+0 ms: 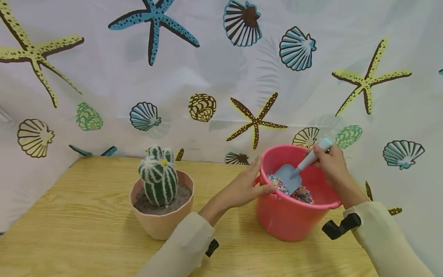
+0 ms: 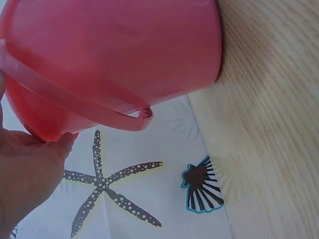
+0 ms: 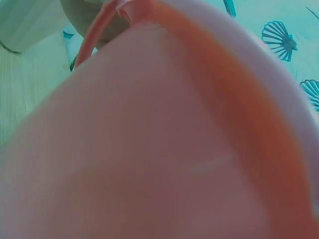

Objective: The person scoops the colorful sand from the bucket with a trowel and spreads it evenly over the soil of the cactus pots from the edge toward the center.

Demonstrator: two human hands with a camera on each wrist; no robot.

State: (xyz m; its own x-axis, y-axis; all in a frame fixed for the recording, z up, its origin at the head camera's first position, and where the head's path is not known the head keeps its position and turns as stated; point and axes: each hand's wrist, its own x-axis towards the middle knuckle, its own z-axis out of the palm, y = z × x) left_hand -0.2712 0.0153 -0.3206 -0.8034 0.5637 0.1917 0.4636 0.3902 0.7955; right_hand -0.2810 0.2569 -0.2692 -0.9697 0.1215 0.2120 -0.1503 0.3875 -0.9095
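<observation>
A pink bucket (image 1: pixel 288 219) stands on the table, its rim sloping down to the right in the head view. Small multicoloured pebbles (image 1: pixel 303 195) lie inside it. My left hand (image 1: pixel 243 186) grips the bucket's left rim, thumb along the front; the bucket's handle (image 2: pixel 75 102) hangs down its side in the left wrist view. In my right hand (image 1: pixel 330 163) is the pale handle of a light blue toy shovel (image 1: pixel 288 177). Its blade is down inside the bucket, among the pebbles. The bucket wall (image 3: pixel 139 129) fills most of the right wrist view, hiding the shovel there.
Left of the bucket, a potted cactus (image 1: pixel 160 184) stands in a peach faceted pot (image 1: pixel 162 221) with grey soil, close to my left forearm. The wooden table (image 1: pixel 86 215) ends at a white curtain (image 1: pixel 214 69) printed with starfish and shells.
</observation>
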